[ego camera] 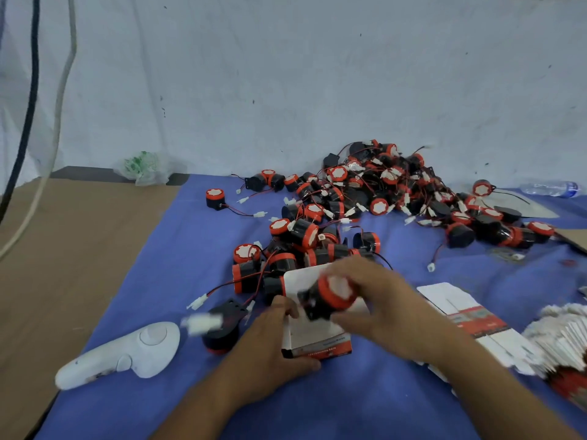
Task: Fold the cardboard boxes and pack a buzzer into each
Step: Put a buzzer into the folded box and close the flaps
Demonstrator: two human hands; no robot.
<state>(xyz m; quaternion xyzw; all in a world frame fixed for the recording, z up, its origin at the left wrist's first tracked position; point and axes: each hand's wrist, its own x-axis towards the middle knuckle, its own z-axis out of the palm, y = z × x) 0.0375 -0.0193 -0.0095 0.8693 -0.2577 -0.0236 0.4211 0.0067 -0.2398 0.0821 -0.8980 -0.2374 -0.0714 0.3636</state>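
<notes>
The right hand has its fingers curled round one buzzer, red cap facing the camera, held just over the mouth of one erected cardboard box at lower centre of the frame. The left hand grips that box by its left side and steadies it on the surface. Judging from this, the step in hand is packing: the box looks folded, and the buzzer is not yet inside. The next move probably calls for lining the black body up with the opening, tucking in the wire, and then closing the flap. One loose buzzer lies just left of the box, partly blurred. Above, a heap of buzzers runs toward the upper right; there are several dozen, too tangled for an exact count. Flat unfolded boxes lie at right, beside a fanned stack too blurred to count. There is also one white controller at lower left and one water bottle at far right.
</notes>
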